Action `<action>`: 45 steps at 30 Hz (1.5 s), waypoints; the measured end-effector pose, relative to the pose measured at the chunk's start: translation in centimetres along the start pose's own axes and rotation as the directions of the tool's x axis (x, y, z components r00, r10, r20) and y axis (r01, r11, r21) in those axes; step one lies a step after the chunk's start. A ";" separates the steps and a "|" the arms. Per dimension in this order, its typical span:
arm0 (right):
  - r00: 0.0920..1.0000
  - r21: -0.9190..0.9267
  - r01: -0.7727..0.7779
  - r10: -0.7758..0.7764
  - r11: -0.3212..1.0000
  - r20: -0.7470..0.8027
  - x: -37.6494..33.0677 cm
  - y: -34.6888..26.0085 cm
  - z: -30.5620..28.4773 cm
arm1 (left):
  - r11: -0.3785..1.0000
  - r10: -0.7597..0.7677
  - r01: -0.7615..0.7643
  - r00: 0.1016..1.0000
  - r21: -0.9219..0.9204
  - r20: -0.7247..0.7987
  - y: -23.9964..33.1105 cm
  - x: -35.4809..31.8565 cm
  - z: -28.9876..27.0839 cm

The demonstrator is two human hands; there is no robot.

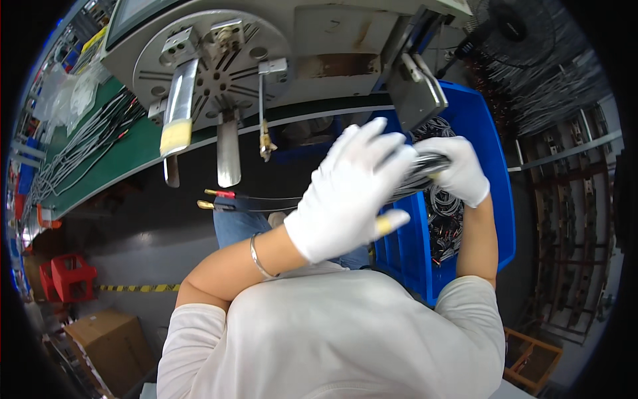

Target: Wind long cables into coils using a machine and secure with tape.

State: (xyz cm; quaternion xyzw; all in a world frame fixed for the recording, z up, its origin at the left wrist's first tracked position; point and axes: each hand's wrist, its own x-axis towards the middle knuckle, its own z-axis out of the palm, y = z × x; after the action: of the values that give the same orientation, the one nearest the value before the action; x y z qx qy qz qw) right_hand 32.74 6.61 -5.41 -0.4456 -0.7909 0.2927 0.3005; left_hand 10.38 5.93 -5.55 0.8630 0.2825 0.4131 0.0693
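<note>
A coiled bundle of grey and black cable (pixel 417 176) hangs before my body, and my right hand (pixel 462 171), gloved in white, is closed around its right end. My left hand (pixel 359 189), also gloved, lies across the coil with its fingers and thumb stretched apart. Yellow tape wraps the left thumb. From behind the left wrist the cable's split end runs out leftward to a red plug (pixel 224 194) and a black plug (pixel 222 207), both with gold tips. The left palm's contact with the coil is hidden.
Ahead stands a machine with a round slotted metal disc (pixel 212 83) bearing protruding metal arms (pixel 228 149). A blue bin (pixel 498 193) with coiled cables is at my right. Loose cables (pixel 80 146) lie on a green bench at left. A black fan (pixel 508 30) stands far right.
</note>
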 end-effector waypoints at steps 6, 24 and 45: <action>0.857 0.099 -0.149 0.179 0.984 -0.483 -4.3 2.8 -5.4 | 0.840 0.358 -0.396 0.918 -0.370 -0.170 0.3 -3.1 2.5; 0.727 0.725 0.577 0.169 0.375 -0.666 3.2 -2.6 1.0 | 0.034 -0.508 0.117 0.858 -0.993 0.084 0.5 6.2 4.8; 0.494 0.095 0.141 0.013 0.985 -0.869 12.8 12.4 -2.8 | 0.797 -0.587 0.459 0.740 -0.392 -0.327 -10.3 13.7 12.1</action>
State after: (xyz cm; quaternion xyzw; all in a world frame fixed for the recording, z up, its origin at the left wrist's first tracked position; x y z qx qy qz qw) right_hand 35.94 23.80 -9.88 -0.4779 -0.5243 0.0780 0.7004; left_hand 21.89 23.33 -7.80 0.6135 0.4610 0.5933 0.2431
